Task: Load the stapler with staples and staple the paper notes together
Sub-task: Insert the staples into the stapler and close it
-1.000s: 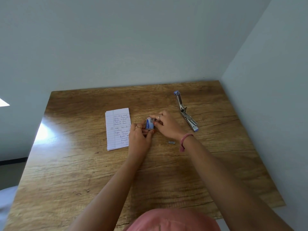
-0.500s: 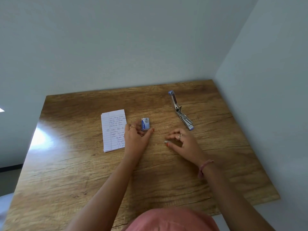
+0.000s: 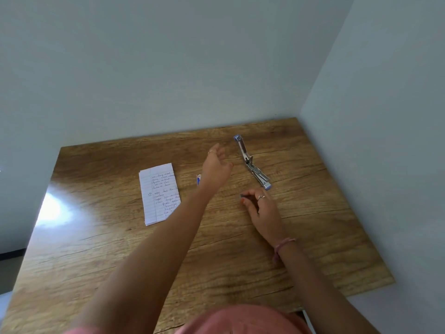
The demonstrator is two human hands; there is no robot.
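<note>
A metal stapler [image 3: 251,162] with blue ends lies swung open on the far right of the wooden table [image 3: 96,249]. My left hand [image 3: 216,165] hovers open just left of it, fingers apart, holding nothing. Its wrist partly hides the small blue staple box [image 3: 198,179]. My right hand [image 3: 261,208] rests on the table below the stapler's near end, with its fingertips pinched on a small dark strip of staples [image 3: 243,195]. The lined paper notes [image 3: 160,192], with handwriting on them, lie in a stack to the left.
Pale walls close the table at the back and along the right side. A bright glare patch [image 3: 51,209] sits near the table's left edge. A pink garment [image 3: 240,319] shows at the bottom of the view.
My left hand let go of the staple box and reached up and right toward the stapler. My right hand went from the box to the staple strip on the table and pinched it.
</note>
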